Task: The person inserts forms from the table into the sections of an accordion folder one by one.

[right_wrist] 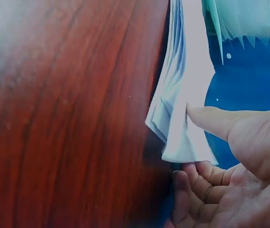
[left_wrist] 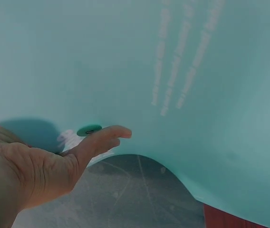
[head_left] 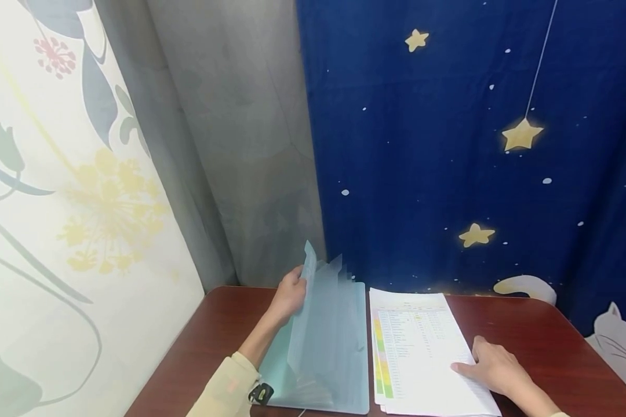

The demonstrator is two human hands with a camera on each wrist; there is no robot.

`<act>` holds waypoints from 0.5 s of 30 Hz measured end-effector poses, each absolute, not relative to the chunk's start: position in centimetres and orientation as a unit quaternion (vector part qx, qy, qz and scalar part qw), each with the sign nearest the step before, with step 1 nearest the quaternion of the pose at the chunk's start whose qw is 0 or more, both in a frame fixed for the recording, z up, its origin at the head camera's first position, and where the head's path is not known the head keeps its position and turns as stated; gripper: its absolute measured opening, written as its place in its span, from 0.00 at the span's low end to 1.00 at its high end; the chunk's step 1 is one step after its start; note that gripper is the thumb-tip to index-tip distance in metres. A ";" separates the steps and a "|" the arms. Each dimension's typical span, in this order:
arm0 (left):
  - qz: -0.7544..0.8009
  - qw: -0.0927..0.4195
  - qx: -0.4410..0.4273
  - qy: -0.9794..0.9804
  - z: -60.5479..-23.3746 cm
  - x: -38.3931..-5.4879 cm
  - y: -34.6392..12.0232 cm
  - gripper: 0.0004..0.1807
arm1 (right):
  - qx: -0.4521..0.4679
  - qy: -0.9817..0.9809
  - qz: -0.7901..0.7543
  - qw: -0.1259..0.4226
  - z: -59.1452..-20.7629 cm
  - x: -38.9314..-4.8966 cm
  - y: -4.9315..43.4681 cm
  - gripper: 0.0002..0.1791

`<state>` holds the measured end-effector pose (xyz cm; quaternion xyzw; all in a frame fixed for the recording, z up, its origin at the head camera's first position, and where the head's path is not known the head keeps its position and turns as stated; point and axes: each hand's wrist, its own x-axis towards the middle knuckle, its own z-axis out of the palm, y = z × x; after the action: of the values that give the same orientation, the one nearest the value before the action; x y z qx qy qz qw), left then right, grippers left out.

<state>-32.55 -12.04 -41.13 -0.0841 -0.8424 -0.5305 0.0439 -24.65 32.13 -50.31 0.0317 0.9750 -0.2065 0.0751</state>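
Note:
A translucent teal expanding file folder lies on the table with its thin dividers fanned at the top. My left hand grips its raised cover by the left edge. The left wrist view shows that hand at the cover's edge, beside a round green button. To the right of the folder is a stack of printed sheets, the top one a table with yellow and green cells. My right hand pinches the stack's right edge, the thumb on top and the fingers curled under the sheets.
The dark red wooden table has rounded far corners. Behind it hang a grey curtain and a blue curtain with stars. A white flower-patterned panel stands along the left side.

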 end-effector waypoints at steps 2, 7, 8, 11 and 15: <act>-0.529 0.041 -0.083 -0.844 -41.1 -32.5 -12.0 0.29 | 0.032 0.976 -0.203 0.069 -50.3 -24.5 32.2 0.37; -0.519 0.041 -0.079 -0.850 -41.1 -32.4 -11.9 0.30 | 0.019 0.981 -0.191 0.024 -50.0 -24.1 32.4 0.27; -0.517 0.043 -0.080 -0.851 -41.0 -32.3 -11.8 0.30 | 0.017 0.981 -0.193 0.005 -49.9 -24.0 32.4 0.22; -0.511 0.051 -0.081 -0.854 -40.9 -32.3 -11.8 0.29 | 0.009 0.975 -0.215 -0.051 -49.4 -23.7 32.5 0.09; -0.513 0.046 -0.079 -0.853 -40.8 -32.4 -11.7 0.30 | 0.025 0.950 -0.303 -0.074 -48.7 -23.2 32.6 0.05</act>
<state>-32.39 -11.69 -40.85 -0.0789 -0.8534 -0.5131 0.0459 -23.16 32.60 -48.75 0.0246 0.9499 -0.3027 -0.0743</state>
